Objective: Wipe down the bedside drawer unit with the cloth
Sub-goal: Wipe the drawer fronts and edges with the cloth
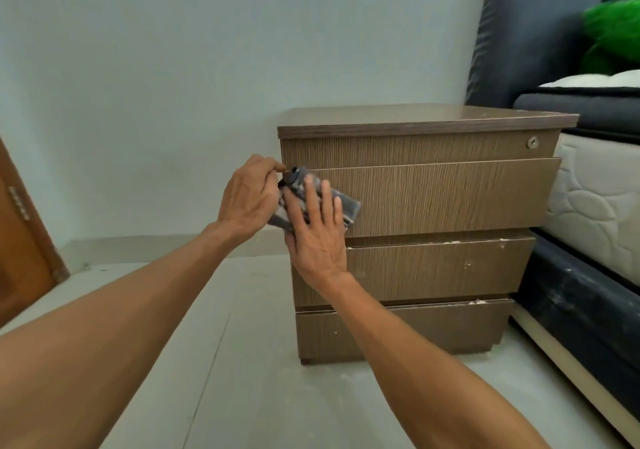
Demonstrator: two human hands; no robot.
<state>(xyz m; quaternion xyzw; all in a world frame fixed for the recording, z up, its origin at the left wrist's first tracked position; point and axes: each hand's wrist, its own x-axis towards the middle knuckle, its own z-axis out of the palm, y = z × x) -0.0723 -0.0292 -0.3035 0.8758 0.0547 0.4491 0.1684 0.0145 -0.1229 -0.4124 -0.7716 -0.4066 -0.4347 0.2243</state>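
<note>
A brown wood-grain bedside drawer unit (433, 206) stands on the floor beside a bed. Its second drawer front (450, 195) sticks out a little on the right. A folded grey cloth (346, 207) lies against the left end of that drawer front. My right hand (315, 233) presses flat on the cloth with fingers spread. My left hand (247, 197) pinches the cloth's upper left corner at the unit's left edge. Most of the cloth is hidden under my hands.
A bed with a white mattress (595, 202) and dark base (581, 310) touches the unit's right side. A dark headboard (519, 32) and green pillow (613, 32) are behind. A wooden door (20, 247) stands at the left. Pale floor (225, 362) lies in front.
</note>
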